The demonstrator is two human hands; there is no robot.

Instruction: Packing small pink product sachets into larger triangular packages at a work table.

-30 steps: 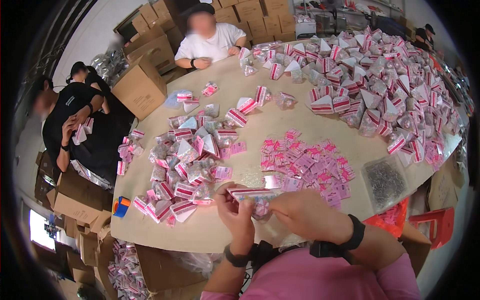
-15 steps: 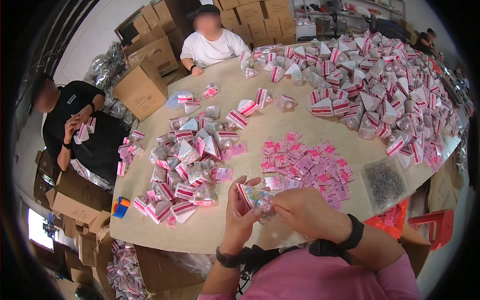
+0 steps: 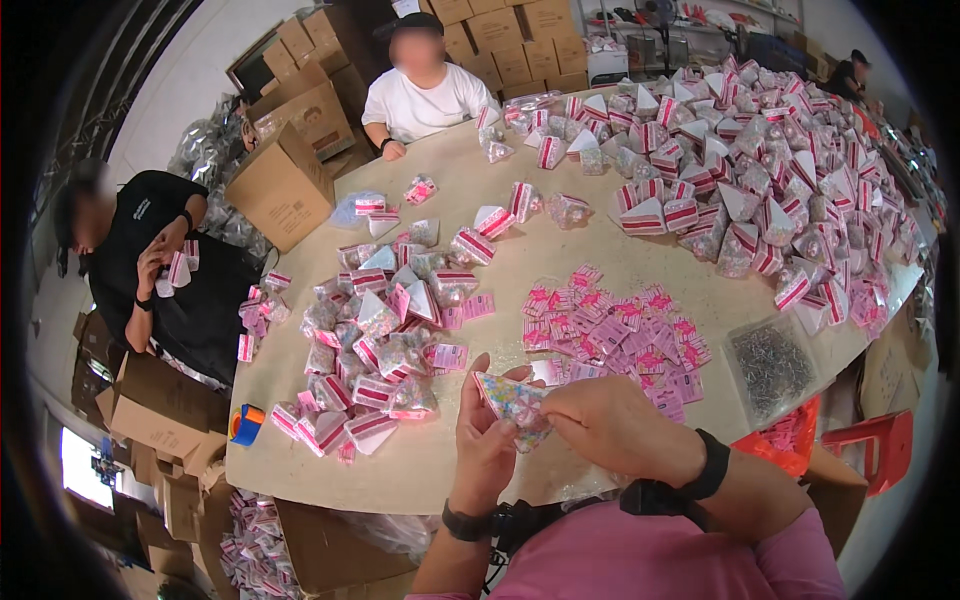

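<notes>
My left hand [image 3: 482, 438] is closed round a clear, triangular packet [image 3: 513, 400] of small multicoloured pieces, held just above the table's near edge. My right hand [image 3: 605, 422] is closed in a pinch at the packet's right side; whatever its fingertips grip there is hidden. Beyond my hands lies a spread of pink printed cards [image 3: 625, 335]. Left of them is a heap of similar packets [image 3: 375, 345] with red-and-white striped edges. On the right, a shallow clear tray [image 3: 738, 408] holds many small, dark metal pieces.
A much larger pile of packets [image 3: 750, 170] covers the far right of the table [image 3: 480, 345]. Blue and orange tape rolls [image 3: 246, 425] sit at the left edge. One co-worker [image 3: 165, 260] handles packets at left; another [image 3: 425, 95] sits opposite. A red stool [image 3: 870, 450] stands at right.
Both my hands stay at almost the same spot, and the packet has tilted slightly between them. The co-worker at left has shifted the packets in their hands.
</notes>
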